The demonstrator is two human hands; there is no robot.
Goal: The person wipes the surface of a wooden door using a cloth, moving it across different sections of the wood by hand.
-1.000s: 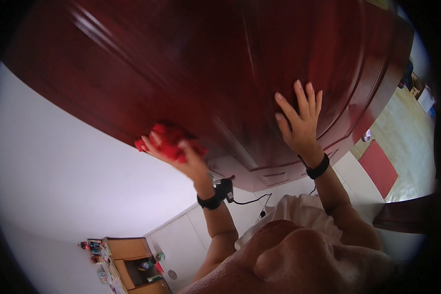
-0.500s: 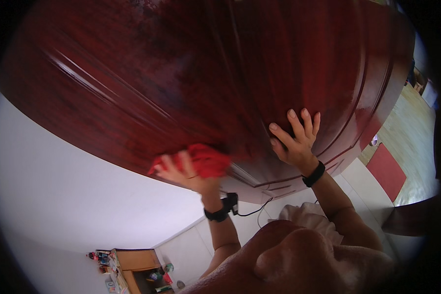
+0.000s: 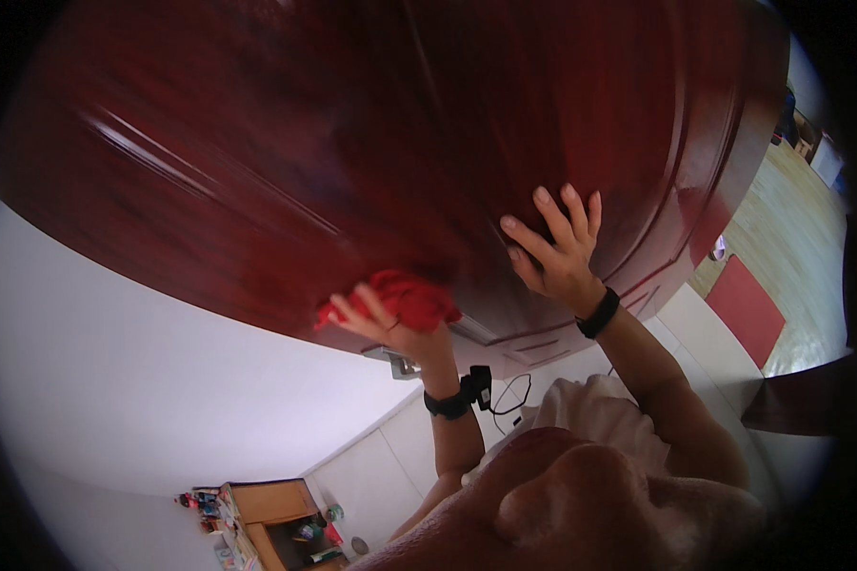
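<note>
A glossy dark red wooden door (image 3: 286, 133) with raised panel moulding fills the upper view. My left hand (image 3: 400, 333) presses a crumpled red cloth (image 3: 414, 297) against the door's surface, near its edge. The fingers lie over the cloth, and part of it is hidden under the palm. To the right, my right hand (image 3: 564, 255) rests on the door with fingers spread and nothing in it. Each wrist wears a black band, and a small black device with a cable is attached at the left one.
A metal latch or handle piece (image 3: 402, 364) shows beside my left wrist. White wall (image 3: 162, 343) lies left of the door. A wooden shelf unit (image 3: 271, 500) with small items stands at lower left. On the right, a red mat (image 3: 745, 309) lies on the pale floor (image 3: 795, 219).
My left hand and the red cloth have shifted right and slightly up across the door. The right hand stays spread on the door; the whole view has shifted a little.
</note>
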